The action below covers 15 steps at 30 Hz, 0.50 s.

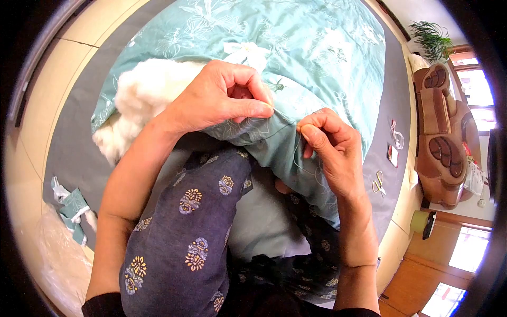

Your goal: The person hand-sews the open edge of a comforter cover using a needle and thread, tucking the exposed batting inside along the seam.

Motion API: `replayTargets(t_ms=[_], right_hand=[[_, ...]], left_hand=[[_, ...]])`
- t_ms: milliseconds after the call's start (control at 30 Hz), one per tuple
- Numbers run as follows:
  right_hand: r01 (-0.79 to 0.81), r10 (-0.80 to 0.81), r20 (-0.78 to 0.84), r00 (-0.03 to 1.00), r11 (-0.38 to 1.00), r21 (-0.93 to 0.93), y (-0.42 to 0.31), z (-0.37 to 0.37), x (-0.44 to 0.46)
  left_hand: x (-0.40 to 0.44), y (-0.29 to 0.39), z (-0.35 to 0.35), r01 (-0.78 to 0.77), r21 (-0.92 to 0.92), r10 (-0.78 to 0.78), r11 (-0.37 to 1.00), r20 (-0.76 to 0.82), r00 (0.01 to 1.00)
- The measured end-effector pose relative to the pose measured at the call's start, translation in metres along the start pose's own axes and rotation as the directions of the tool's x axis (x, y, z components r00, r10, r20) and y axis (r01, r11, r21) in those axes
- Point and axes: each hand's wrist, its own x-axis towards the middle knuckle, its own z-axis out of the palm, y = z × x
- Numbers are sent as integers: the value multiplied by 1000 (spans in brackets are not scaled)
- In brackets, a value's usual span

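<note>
A teal quilt cover (338, 68) with white flower prints spreads in front of me, its near edge gathered across my lap. My left hand (227, 98) pinches a seam edge of this cover between thumb and forefinger. Just right of it, my right hand (330, 140) is closed in a pinch at the same seam. A thin pale sewing thread (297, 158) comes from its fingertips and loops down over the fabric. Whether a needle sits in those fingers is too small to tell. White fluffy filling (148, 87) bulges out of the cover behind my left wrist.
A grey mat (74, 142) lies under the cover on the tiled floor. Scissors (378, 182) and a small flat packet (393, 155) rest on its right side. Teal scraps (75, 211) and clear plastic (58, 253) lie at left. A brown sofa (441, 132) stands far right.
</note>
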Motion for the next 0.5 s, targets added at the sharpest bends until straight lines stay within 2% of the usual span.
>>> replayTargets(t_ms=[100,300,500], right_hand=[[-2,2,0,1000,1000,-11,-2,0,0],[-6,6,-1,1000,1000,-26,-5,-1,0],[27,-27,-2,1000,994,-107,-13,-1,0]], left_hand=[[-1,4,3,31,-22,-32,999,-45,998],[-2,9,0,102,-13,-103,995,-29,994],[1,11,3,65,-69,-66,996,-18,998]])
